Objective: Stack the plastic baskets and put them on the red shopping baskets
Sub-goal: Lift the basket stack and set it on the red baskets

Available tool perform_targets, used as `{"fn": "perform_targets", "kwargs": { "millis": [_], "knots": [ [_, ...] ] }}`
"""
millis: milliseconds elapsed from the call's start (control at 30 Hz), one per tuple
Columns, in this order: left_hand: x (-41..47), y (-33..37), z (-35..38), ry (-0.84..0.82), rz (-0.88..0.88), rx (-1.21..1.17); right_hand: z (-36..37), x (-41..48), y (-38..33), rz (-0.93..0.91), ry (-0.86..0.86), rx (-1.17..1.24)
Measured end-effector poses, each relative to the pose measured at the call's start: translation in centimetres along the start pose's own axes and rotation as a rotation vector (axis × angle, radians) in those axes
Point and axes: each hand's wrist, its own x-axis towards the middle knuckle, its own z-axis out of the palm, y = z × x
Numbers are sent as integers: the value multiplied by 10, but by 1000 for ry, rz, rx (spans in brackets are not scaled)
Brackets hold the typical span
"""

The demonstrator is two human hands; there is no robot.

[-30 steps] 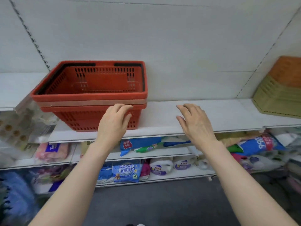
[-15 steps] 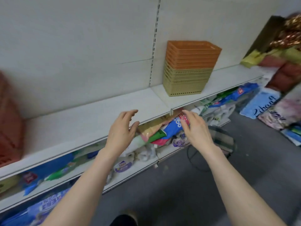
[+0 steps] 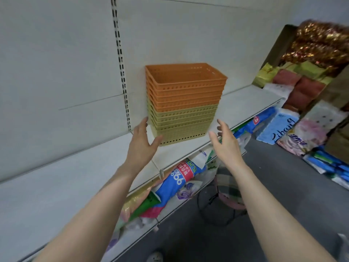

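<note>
While both hands hang spread and empty, I've got the stack of plastic baskets (image 3: 184,103) on the shelf (image 3: 243,103), dead ahead between them; left hand (image 3: 141,142) nearly touches its lower left corner, right hand (image 3: 224,142) sits just off its right side.
</note>
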Motion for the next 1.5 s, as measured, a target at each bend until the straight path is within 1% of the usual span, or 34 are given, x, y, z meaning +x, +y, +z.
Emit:
{"fn": "perform_targets", "kwargs": {
  "millis": [167,233,300,433,500,567,733,800,967,1067,1167,1233,1333,1433,1500],
  "knots": [
    [62,-33,53,20,-80,-37,22,81,58,119,0,97],
    [73,-45,71,50,-77,-69,34,105,83,183,-29,175],
    [79,-54,86,95,-52,-130,47,126,105,202,-71,277],
    [84,-64,113,192,1,-235,78,161,138,77,-95,421],
    [86,-69,122,228,28,-270,93,174,150,-17,-78,442],
    [88,-75,129,252,25,-285,105,184,159,-72,-72,474],
    [91,-81,135,290,70,-290,121,198,166,-97,-127,603],
    [90,-78,135,287,55,-295,122,198,165,-80,-121,648],
    [77,-57,130,302,22,-299,103,190,161,-80,-137,689],
    [64,-37,124,289,-46,-333,83,177,156,-100,-154,734],
    [45,-5,112,300,-110,-380,54,162,144,-119,-197,753],
    [31,20,102,312,-137,-392,32,153,133,-92,-182,751],
    [8,61,86,353,-171,-400,-2,135,115,-90,-163,698],
    [-15,98,68,405,-197,-398,-35,113,96,-48,-174,653],
    [-31,118,56,422,-189,-376,-56,100,84,-109,-202,687]
  ]
}}
